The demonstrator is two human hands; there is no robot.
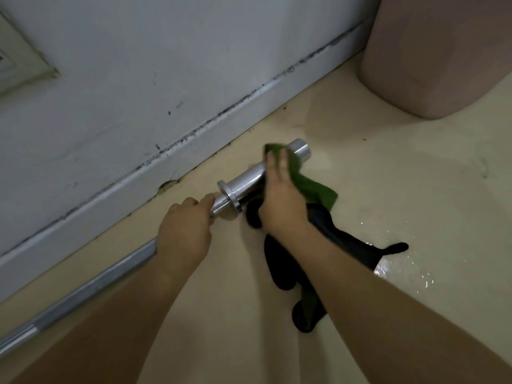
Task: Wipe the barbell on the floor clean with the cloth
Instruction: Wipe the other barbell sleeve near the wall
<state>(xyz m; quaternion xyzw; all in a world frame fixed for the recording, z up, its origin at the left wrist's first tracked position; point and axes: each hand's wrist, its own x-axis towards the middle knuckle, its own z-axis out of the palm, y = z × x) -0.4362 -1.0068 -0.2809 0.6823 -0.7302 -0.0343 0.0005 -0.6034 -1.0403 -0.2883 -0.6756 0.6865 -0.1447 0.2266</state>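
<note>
My left hand [185, 227] grips the bar [83, 289] by the floor's wall edge; my right hand [279, 200] clamps the cloth [313, 187] on its sleeve [246, 182]

This looks like a plain room in a home or a small private exercise space, seen at floor level. A smooth, cream-coloured, glossy floor [388, 167] meets a white painted wall [124, 65] with a white skirting board [194, 145] whose top edge is lined with dark grime and chipped near the floor. A long silver steel barbell [243, 184] lies along the skirting. A rounded pink fabric-covered seat or pouffe [443, 51] stands in the far corner, and a white framed panel [19, 56] is set into the wall at the left.
</note>
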